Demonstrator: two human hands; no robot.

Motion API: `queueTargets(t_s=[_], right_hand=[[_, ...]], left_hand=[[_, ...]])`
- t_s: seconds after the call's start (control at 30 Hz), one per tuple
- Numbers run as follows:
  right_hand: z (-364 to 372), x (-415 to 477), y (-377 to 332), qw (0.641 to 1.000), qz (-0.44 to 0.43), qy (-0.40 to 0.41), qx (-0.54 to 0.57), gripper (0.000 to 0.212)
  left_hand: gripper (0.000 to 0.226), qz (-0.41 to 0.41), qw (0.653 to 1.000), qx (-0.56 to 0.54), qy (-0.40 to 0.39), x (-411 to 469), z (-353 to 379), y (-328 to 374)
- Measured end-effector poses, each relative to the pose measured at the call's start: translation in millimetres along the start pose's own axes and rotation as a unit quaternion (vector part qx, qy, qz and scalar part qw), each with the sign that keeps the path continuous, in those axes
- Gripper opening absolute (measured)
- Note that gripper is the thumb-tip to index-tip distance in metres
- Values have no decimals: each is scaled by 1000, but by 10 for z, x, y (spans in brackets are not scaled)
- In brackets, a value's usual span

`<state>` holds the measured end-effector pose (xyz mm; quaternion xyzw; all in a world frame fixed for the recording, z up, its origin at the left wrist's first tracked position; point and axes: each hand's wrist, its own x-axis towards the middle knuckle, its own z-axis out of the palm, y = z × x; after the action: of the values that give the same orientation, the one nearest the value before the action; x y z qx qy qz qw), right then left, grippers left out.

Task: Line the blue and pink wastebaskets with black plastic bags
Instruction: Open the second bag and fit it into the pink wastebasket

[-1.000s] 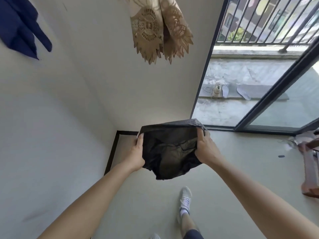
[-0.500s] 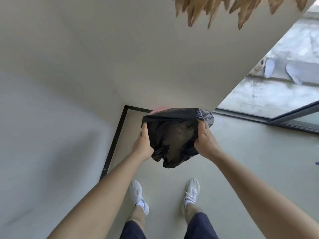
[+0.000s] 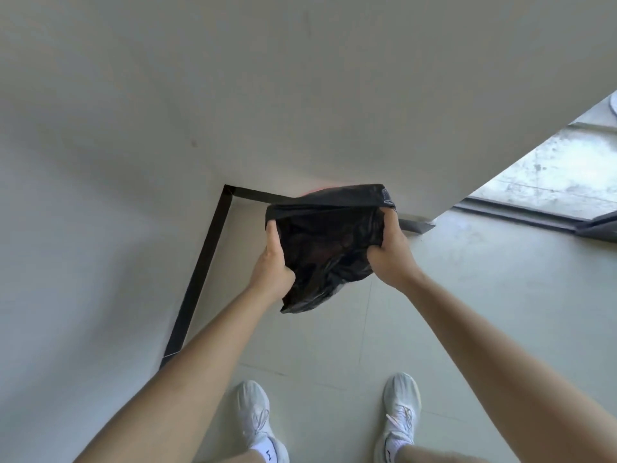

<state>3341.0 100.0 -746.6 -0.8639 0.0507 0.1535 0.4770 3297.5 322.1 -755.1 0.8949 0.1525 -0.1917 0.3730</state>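
A black plastic bag point(image 3: 329, 242) hangs stretched open between both hands, above the floor in the corner of the room. My left hand point(image 3: 272, 270) grips its left edge and my right hand point(image 3: 390, 253) grips its right edge. Behind the bag's top edge a thin sliver of pink point(image 3: 319, 190) shows against the wall; the bag hides the rest, so I cannot tell what it belongs to. No blue wastebasket is in view.
Pale walls meet at a corner with a black baseboard point(image 3: 203, 265). My two white shoes point(image 3: 255, 426) point(image 3: 400, 412) stand on the light tiled floor. A glass door with a dark track point(image 3: 534, 218) opens onto a concrete balcony at the right.
The view has tilted down and toward the corner; the hanging decoration and balcony rail have left the frame. Both hands keep hold of the bag, now lower and nearer the corner.
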Motion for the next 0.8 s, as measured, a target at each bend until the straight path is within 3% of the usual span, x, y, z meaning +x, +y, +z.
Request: queueTargets(t_s=[0.2, 0.37, 0.53, 0.67, 0.8], right_hand=[[280, 570, 798, 987, -126, 79, -68, 68], [364, 1016, 1323, 967, -185, 83, -155, 75], [544, 1382, 1741, 899, -283, 29, -334, 69], [550, 1676, 1889, 870, -328, 43, -365, 77], [629, 1729, 1845, 877, -297, 41, -375, 85]], left_hand=[[97, 28, 987, -153, 44, 765, 781, -378], [96, 52, 964, -252, 64, 1337, 1310, -537], [99, 29, 929, -357, 97, 1973, 1750, -675], [96, 53, 904, -409, 109, 2385, 1948, -615], [90, 60, 946, -305, 92, 2428, 1943, -613]])
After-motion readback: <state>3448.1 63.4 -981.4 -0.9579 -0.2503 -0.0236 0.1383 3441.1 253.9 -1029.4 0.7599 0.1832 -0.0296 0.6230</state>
